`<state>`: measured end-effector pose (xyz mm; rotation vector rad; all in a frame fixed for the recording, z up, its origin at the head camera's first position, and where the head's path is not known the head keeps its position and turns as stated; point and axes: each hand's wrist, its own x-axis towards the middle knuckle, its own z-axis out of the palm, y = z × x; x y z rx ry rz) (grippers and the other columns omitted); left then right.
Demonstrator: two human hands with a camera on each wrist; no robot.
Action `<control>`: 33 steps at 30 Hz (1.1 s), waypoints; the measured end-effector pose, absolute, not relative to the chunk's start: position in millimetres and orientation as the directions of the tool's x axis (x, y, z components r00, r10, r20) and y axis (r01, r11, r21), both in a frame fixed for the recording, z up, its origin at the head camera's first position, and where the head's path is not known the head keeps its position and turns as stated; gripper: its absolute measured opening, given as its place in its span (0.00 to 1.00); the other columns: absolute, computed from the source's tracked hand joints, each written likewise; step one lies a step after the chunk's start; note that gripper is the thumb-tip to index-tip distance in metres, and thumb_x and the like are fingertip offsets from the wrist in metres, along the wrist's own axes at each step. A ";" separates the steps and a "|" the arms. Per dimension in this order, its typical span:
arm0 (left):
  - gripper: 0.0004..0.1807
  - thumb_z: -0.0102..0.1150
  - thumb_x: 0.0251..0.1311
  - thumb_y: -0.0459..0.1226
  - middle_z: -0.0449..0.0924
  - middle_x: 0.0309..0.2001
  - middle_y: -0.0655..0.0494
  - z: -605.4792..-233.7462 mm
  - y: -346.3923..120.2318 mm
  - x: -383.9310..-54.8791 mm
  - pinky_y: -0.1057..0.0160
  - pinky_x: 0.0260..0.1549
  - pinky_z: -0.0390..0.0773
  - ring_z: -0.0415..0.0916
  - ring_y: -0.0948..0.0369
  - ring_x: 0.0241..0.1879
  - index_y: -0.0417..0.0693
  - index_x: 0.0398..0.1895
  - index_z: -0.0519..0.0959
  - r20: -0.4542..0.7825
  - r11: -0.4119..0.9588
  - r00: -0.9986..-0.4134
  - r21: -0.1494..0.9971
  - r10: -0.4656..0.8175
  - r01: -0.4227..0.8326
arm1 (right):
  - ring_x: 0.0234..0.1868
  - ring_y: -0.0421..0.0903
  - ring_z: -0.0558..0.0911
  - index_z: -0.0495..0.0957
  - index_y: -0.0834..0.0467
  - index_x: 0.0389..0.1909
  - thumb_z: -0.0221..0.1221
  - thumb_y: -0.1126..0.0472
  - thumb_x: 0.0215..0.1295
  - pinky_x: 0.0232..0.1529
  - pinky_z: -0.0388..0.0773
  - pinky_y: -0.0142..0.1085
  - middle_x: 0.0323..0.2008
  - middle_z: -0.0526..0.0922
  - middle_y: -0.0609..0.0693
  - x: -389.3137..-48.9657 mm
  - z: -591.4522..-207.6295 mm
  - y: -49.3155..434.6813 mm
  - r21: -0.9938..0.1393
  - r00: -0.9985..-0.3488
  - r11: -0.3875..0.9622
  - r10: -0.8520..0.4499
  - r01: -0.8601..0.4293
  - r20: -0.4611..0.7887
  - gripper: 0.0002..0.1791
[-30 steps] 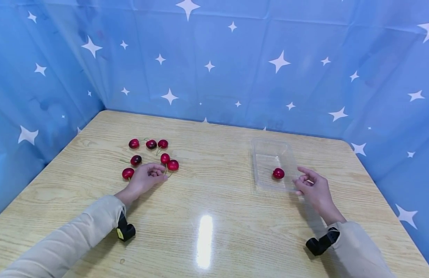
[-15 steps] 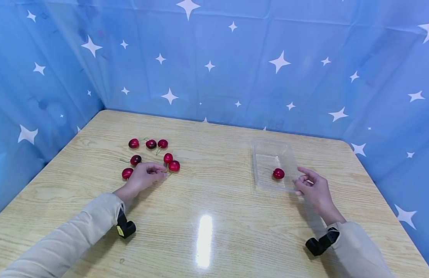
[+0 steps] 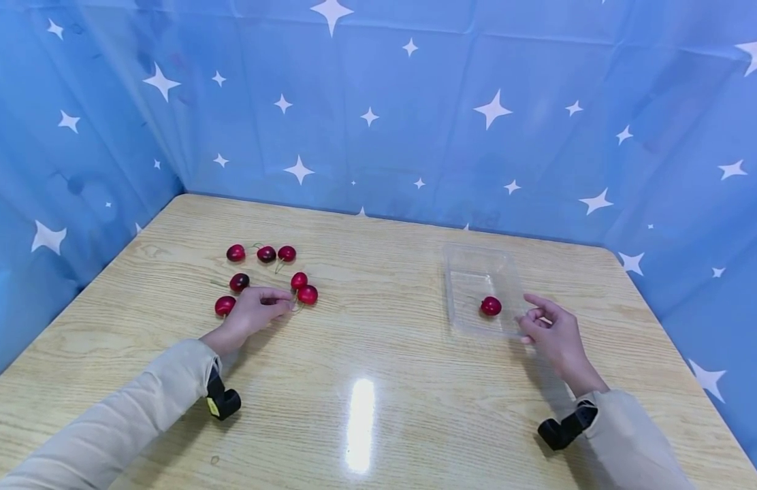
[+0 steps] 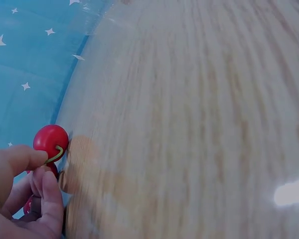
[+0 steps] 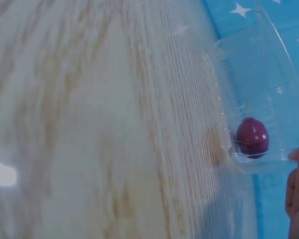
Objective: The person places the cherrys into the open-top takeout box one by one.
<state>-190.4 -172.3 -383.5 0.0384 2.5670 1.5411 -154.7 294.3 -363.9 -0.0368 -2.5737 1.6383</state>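
My left hand [image 3: 256, 312] pinches a green stem between thumb and finger in the left wrist view; a bright red cherry [image 4: 51, 142] hangs at its end or lies against it. In the head view two cherries touch just beyond these fingertips, the nearer one [image 3: 308, 295] and a smaller-looking one [image 3: 299, 280] behind it. My right hand [image 3: 556, 333] holds the right wall of a clear plastic box [image 3: 455, 292], its thumb and finger at the rim. One dark red cherry [image 5: 252, 138] with its stem lies inside the box.
Several more cherries lie left and behind the left hand, among them one by the wrist [image 3: 224, 305] and one at the back [image 3: 266, 254]. The wooden table [image 3: 378, 272] ends at a blue star-patterned curtain [image 3: 403, 122]. A light glares off the tabletop.
The two cherries at the left fingertips have shifted slightly right and nearer. The left hand has moved only a little. The right hand and the box have stayed in place.
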 end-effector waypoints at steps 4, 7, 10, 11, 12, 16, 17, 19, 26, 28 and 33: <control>0.17 0.58 0.54 0.38 0.77 0.43 0.44 -382.0 -172.2 -190.5 0.66 0.28 0.73 0.75 0.62 0.31 0.36 0.45 0.77 -0.128 0.490 -0.986 0.870 0.109 -0.059 | 0.21 0.30 0.72 0.58 0.72 0.60 0.52 0.69 0.59 0.24 0.75 0.25 0.26 0.69 0.41 -155.1 -365.2 294.8 -0.904 -0.995 0.427 0.077 -0.025 0.063 0.28; 0.17 0.58 0.54 0.37 0.77 0.41 0.45 -381.4 -171.7 -189.9 0.66 0.27 0.73 0.75 0.62 0.30 0.36 0.44 0.77 -0.133 0.487 -0.985 0.871 0.113 -0.062 | 0.21 0.29 0.71 0.58 0.72 0.59 0.53 0.70 0.58 0.24 0.75 0.25 0.26 0.69 0.41 -155.6 -366.0 294.7 -0.907 -0.994 0.420 0.081 -0.027 0.068 0.28; 0.14 0.56 0.54 0.35 0.77 0.41 0.44 -381.4 -170.6 -189.2 0.67 0.29 0.73 0.75 0.62 0.30 0.35 0.43 0.77 -0.113 0.471 -0.987 0.881 0.114 -0.047 | 0.22 0.29 0.71 0.58 0.73 0.59 0.53 0.70 0.58 0.24 0.75 0.25 0.26 0.69 0.41 -156.0 -366.3 294.3 -0.909 -0.994 0.415 0.082 -0.033 0.074 0.28; 0.14 0.56 0.54 0.34 0.77 0.41 0.44 -381.3 -170.1 -188.9 0.67 0.29 0.74 0.75 0.63 0.30 0.34 0.42 0.77 -0.102 0.467 -0.988 0.884 0.119 -0.035 | 0.22 0.29 0.71 0.58 0.73 0.59 0.53 0.70 0.58 0.24 0.75 0.25 0.26 0.69 0.41 -156.1 -366.3 294.2 -0.910 -0.994 0.413 0.083 -0.035 0.075 0.28; 0.13 0.55 0.54 0.33 0.77 0.41 0.44 -381.2 -169.5 -188.8 0.67 0.30 0.74 0.74 0.63 0.31 0.34 0.42 0.77 -0.095 0.459 -0.988 0.888 0.118 -0.031 | 0.22 0.29 0.71 0.58 0.73 0.59 0.52 0.71 0.58 0.24 0.75 0.25 0.26 0.69 0.41 -156.1 -366.3 294.1 -0.911 -0.994 0.411 0.084 -0.036 0.077 0.27; 0.13 0.53 0.56 0.33 0.77 0.40 0.44 -380.5 -168.2 -188.4 0.68 0.31 0.73 0.73 0.63 0.31 0.33 0.41 0.76 -0.092 0.448 -0.989 0.893 0.115 -0.031 | 0.22 0.29 0.71 0.58 0.74 0.59 0.52 0.71 0.58 0.23 0.75 0.25 0.25 0.69 0.41 -155.9 -366.1 294.0 -0.916 -0.994 0.398 0.084 -0.037 0.076 0.27; 0.13 0.53 0.56 0.34 0.77 0.40 0.44 -380.3 -168.2 -188.2 0.68 0.31 0.73 0.73 0.64 0.31 0.33 0.41 0.76 -0.092 0.448 -0.989 0.894 0.119 -0.029 | 0.22 0.29 0.71 0.58 0.74 0.59 0.52 0.71 0.58 0.23 0.75 0.25 0.25 0.69 0.41 -155.7 -366.0 293.9 -0.917 -0.994 0.397 0.085 -0.036 0.076 0.27; 0.13 0.54 0.56 0.34 0.77 0.40 0.44 -380.3 -168.4 -188.4 0.68 0.31 0.74 0.73 0.64 0.31 0.33 0.41 0.76 -0.100 0.442 -0.988 0.896 0.119 -0.037 | 0.22 0.29 0.71 0.58 0.74 0.59 0.52 0.71 0.58 0.23 0.75 0.25 0.25 0.69 0.41 -155.5 -365.7 293.9 -0.918 -0.994 0.396 0.085 -0.034 0.073 0.28; 0.14 0.54 0.57 0.34 0.76 0.40 0.45 -380.7 -170.0 -189.3 0.67 0.34 0.73 0.72 0.64 0.33 0.33 0.43 0.75 -0.125 0.428 -0.980 0.903 0.155 -0.047 | 0.21 0.29 0.71 0.58 0.73 0.59 0.52 0.70 0.58 0.23 0.75 0.25 0.25 0.68 0.41 -155.2 -364.6 293.3 -0.907 -0.994 0.420 0.083 -0.030 0.071 0.27; 0.14 0.54 0.57 0.35 0.76 0.39 0.47 -379.9 -169.9 -189.8 0.67 0.32 0.72 0.72 0.63 0.32 0.35 0.44 0.75 -0.142 0.443 -0.978 0.894 0.152 -0.061 | 0.21 0.29 0.71 0.58 0.73 0.59 0.52 0.70 0.58 0.23 0.75 0.25 0.25 0.68 0.42 -155.3 -364.5 293.2 -0.905 -0.994 0.424 0.080 -0.031 0.071 0.27; 0.15 0.53 0.57 0.37 0.74 0.34 0.51 -375.0 -166.6 -192.2 0.66 0.25 0.70 0.70 0.59 0.29 0.39 0.46 0.75 -0.167 0.448 -0.975 0.890 0.148 -0.085 | 0.20 0.29 0.71 0.58 0.73 0.59 0.52 0.70 0.59 0.23 0.75 0.25 0.25 0.68 0.42 -155.1 -364.5 293.4 -0.904 -0.994 0.426 0.077 -0.032 0.071 0.27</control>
